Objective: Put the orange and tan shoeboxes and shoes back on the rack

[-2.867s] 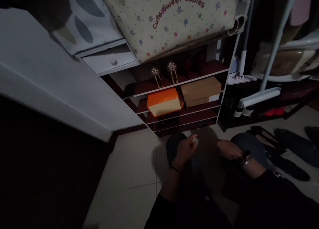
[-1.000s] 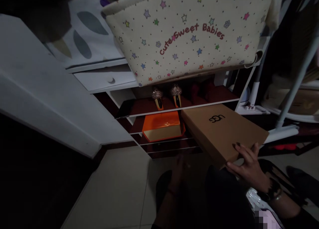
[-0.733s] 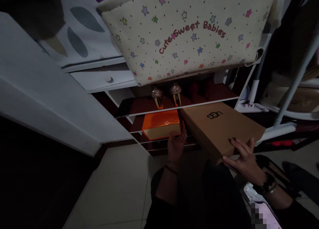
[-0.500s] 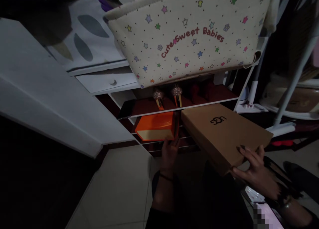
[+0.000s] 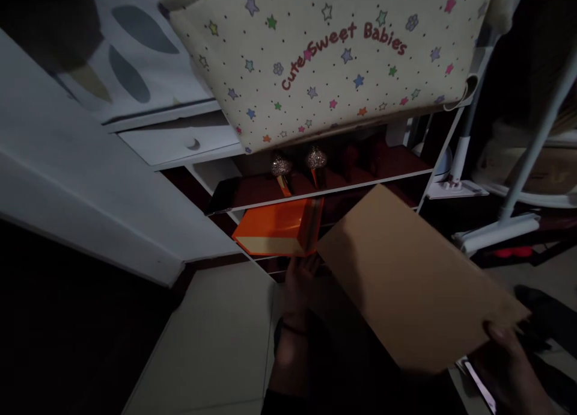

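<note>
My right hand grips a brown cardboard shoebox at its lower right corner, thumb on top and the other fingers hidden. The shoebox is tilted in front of the shelves, a broad plain face toward me. My left hand is at the lower front edge of an orange box, fingers stretched out and apart. Whether it bears any of that box's weight, I cannot tell. The orange box lies on a lower shelf and juts out past its front edge.
Two glittery-topped shoes stand on the shelf above, with dark red shoes beside them. A star-printed fabric bin overhangs this shelf. Left are a small white drawer and a wall. A white-headed mop stands right.
The shoebox has turned and come nearer, so its lettered face no longer shows. My right hand has moved right and down with it. My left hand stays by the orange box.
</note>
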A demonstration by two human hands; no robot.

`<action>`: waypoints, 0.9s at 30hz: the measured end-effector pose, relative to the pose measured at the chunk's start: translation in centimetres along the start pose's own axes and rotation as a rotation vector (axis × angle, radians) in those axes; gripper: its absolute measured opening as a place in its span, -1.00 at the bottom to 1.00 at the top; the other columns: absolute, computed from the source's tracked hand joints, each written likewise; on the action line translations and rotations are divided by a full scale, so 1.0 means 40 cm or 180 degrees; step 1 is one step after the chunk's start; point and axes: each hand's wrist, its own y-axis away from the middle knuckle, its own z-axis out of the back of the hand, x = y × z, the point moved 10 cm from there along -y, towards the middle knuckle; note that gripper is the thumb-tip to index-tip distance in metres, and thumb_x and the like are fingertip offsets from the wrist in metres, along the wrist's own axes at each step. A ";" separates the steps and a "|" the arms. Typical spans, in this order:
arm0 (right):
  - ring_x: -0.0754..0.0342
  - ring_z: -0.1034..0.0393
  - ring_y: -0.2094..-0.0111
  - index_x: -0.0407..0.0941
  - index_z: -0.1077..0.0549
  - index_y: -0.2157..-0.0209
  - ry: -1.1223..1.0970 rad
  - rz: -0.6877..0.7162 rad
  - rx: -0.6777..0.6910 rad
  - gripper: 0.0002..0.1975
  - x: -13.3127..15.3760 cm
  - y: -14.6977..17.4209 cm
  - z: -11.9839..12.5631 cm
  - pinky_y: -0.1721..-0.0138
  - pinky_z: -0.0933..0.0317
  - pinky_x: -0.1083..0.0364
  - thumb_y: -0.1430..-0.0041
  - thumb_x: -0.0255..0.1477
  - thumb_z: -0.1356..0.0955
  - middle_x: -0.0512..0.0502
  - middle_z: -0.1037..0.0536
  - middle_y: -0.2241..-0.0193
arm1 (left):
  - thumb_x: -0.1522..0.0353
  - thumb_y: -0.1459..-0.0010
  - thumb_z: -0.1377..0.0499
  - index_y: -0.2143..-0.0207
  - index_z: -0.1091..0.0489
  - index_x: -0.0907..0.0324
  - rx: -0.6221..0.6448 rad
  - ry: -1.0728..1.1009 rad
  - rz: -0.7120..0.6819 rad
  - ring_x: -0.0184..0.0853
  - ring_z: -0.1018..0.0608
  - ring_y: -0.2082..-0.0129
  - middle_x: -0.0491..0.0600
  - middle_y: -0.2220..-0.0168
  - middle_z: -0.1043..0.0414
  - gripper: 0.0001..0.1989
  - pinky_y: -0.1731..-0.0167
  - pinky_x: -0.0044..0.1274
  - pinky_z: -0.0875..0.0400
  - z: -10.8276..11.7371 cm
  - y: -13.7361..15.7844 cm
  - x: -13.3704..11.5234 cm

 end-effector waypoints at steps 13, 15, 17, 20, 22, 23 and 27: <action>-0.14 -0.52 -0.06 0.06 -0.51 0.00 -0.0714 -0.0257 0.0343 -0.51 0.020 -0.269 -0.284 -0.08 -0.51 -0.33 -0.17 0.04 -0.53 -0.08 -0.58 -0.05 | 0.22 -0.44 -0.11 0.08 -0.48 0.13 -0.0198 -0.0006 0.0124 -0.15 -0.66 0.00 0.14 0.03 -0.60 -0.78 -0.19 -0.19 -0.48 0.021 0.001 0.004; -0.06 -0.51 -0.04 0.01 -0.50 0.07 -0.0681 0.0192 0.0271 -0.51 0.056 -0.343 -0.335 -0.16 -0.45 -0.27 -0.06 -0.10 -0.62 -0.04 -0.59 0.05 | 0.21 -0.42 -0.15 0.10 -0.47 0.14 -0.0147 0.0005 0.0129 -0.14 -0.67 -0.01 0.15 0.02 -0.60 -0.79 -0.19 -0.19 -0.48 0.019 0.006 0.004; -0.03 -0.50 -0.07 -0.03 -0.51 0.05 -0.0534 0.0632 0.0208 -0.45 0.083 -0.399 -0.373 -0.28 -0.34 -0.21 0.07 -0.24 -0.65 -0.04 -0.60 0.05 | 0.21 -0.41 -0.17 0.11 -0.47 0.13 -0.0090 0.0007 0.0120 -0.13 -0.67 -0.02 0.15 0.02 -0.60 -0.80 -0.19 -0.18 -0.48 0.019 0.009 -0.001; -0.11 -0.44 -0.21 -0.07 -0.51 -0.09 -0.0232 0.0805 0.0083 -0.33 0.070 -0.436 -0.381 -0.40 -0.17 -0.22 0.09 -0.28 -0.62 -0.12 -0.59 -0.09 | 0.23 -0.41 -0.16 0.11 -0.46 0.11 -0.0057 0.0027 0.0016 -0.13 -0.66 -0.02 0.12 0.03 -0.60 -0.83 -0.19 -0.14 -0.48 0.031 0.008 -0.025; -0.17 -0.33 -0.33 -0.04 -0.45 -0.22 -0.0008 0.0752 -0.0220 -0.23 0.038 -0.425 -0.339 -0.43 -0.10 -0.27 0.04 -0.24 -0.60 -0.17 -0.50 -0.24 | 0.23 -0.41 -0.17 0.10 -0.46 0.09 -0.0125 0.0039 -0.0158 -0.15 -0.65 -0.01 0.08 0.05 -0.59 -0.84 -0.20 -0.12 -0.48 0.048 0.005 -0.056; -0.19 -0.26 -0.39 0.00 -0.39 -0.28 0.0116 0.0736 -0.0376 -0.19 0.022 -0.407 -0.315 -0.44 -0.08 -0.30 0.00 -0.21 -0.59 -0.17 -0.43 -0.31 | 0.23 -0.40 -0.19 0.09 -0.46 0.09 -0.0173 0.0031 -0.0260 -0.18 -0.65 -0.01 0.07 0.05 -0.58 -0.84 -0.20 -0.12 -0.48 0.057 0.004 -0.074; -0.23 -0.19 -0.43 0.05 -0.30 -0.34 0.0564 0.1178 -0.0608 -0.25 0.015 -0.273 -0.281 -0.44 -0.05 -0.38 -0.18 -0.13 -0.53 -0.19 -0.32 -0.38 | 0.18 -0.42 -0.21 -0.01 -0.46 0.04 -0.0261 -0.0029 -0.0636 -0.23 -0.62 -0.02 0.05 -0.05 -0.55 -0.79 -0.20 -0.12 -0.49 0.068 -0.006 -0.153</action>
